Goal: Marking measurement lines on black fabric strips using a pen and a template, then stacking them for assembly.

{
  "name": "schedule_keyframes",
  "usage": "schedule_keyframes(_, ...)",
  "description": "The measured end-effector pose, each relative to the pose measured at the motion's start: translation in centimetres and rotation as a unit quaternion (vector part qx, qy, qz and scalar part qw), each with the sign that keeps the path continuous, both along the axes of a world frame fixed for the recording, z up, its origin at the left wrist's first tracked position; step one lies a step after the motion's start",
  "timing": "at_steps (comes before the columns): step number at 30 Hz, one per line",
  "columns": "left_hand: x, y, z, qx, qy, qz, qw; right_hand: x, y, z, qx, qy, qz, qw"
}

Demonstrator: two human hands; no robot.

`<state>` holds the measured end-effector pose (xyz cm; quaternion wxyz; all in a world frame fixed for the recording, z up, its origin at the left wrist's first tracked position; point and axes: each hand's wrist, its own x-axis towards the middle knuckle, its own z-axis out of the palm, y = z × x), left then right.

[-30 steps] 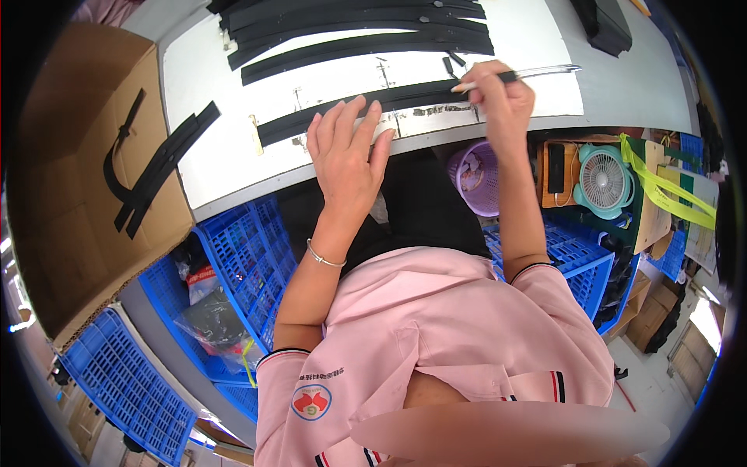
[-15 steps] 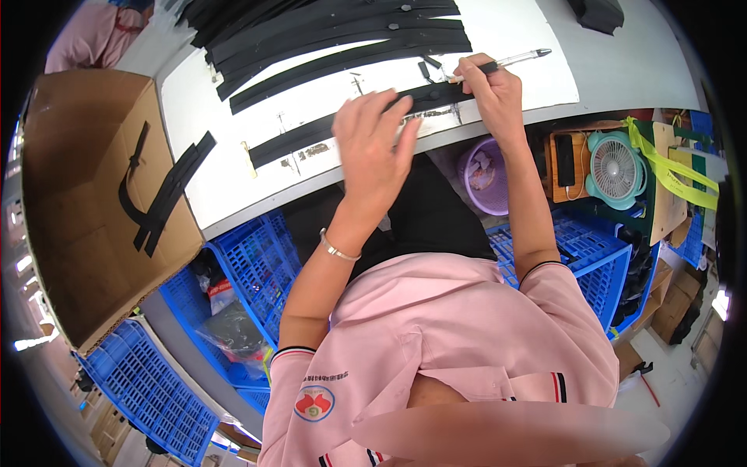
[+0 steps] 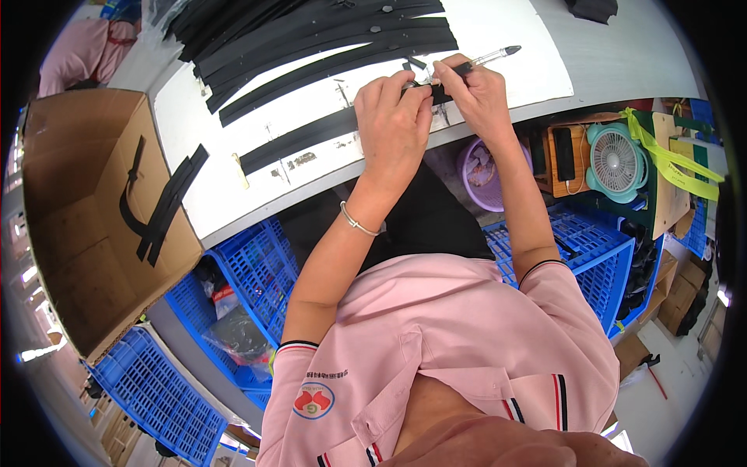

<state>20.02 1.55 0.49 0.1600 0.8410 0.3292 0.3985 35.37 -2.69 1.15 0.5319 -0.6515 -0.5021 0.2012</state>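
The strip (image 3: 299, 142) is lying along the near side of the white board (image 3: 510, 74) on the table (image 3: 630, 66), its right end partly hidden by the hands. The left hand (image 3: 393, 121) is resting over the strip near that end; its fingers are lying close together and bending, with the thumb reaching toward the fingertips. Whether they are pinching the strip or only pressing it cannot be told. The right hand (image 3: 478, 97) is pinching the pen (image 3: 493, 56) between thumb and forefinger just beside the left fingertips, the clear barrel pointing up and right; the tip is hidden. Dark lines and smudged marks (image 3: 302, 161) are showing on the board beside the strip. Further black strips (image 3: 334, 47) are lying beyond it, and two short black pieces (image 3: 418, 61) are lying near the right hand. The pink shirt (image 3: 443, 319) is bearing a round emblem (image 3: 313, 401), blue-rimmed with a red figure, on its left chest, with a line of dark characters (image 3: 325, 374) running above it. The yellow-green ribbon (image 3: 689, 185) beside the fan (image 3: 615, 157) is carrying small dark print, too small to read. Left of the board, black straps (image 3: 173, 201) are hanging over the carton (image 3: 66, 210).
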Motion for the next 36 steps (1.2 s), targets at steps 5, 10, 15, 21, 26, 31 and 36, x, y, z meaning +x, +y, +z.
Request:
schedule_keyframes(5, 0.1, 0.0, -0.1, 0.005, 0.001, 0.006, 1.0, 0.1, -0.4, 0.2, 0.009, 0.038, -0.001, 0.999)
schedule_keyframes(10, 0.1, 0.1, -0.5, -0.003, -0.024, -0.014, 1.0, 0.7, -0.8, 0.3, -0.009, 0.03, 0.052, 0.998)
schedule_keyframes(15, -0.2, 0.2, -0.3, 0.001, -0.009, 0.01, 1.0, 0.3, -0.3, -0.2, -0.003, -0.002, 0.057, 0.998)
schedule_keyframes(21, -3.1, 0.4, 0.2, -0.035, -0.051, -0.004, 0.998, 0.9, -1.2, -0.2, -0.026, 0.102, 0.03, 0.994)
schedule_keyframes(26, -13.6, 3.7, 0.7, 0.007, 0.031, 0.155, 0.987, 0.0, -0.8, 0.6, -0.024, 0.077, 0.013, 0.997)
schedule_keyframes(31, -26.4, 8.5, 0.0, 0.02, 0.139, 0.325, 0.935, -0.7, -0.1, 0.4, -0.063, -0.109, 0.012, 0.992)
schedule_keyframes(36, -32.2, 11.9, -0.4, -0.036, 0.185, 0.353, 0.917, -1.8, 1.6, 1.9, -0.094, -0.292, 0.002, 0.952)
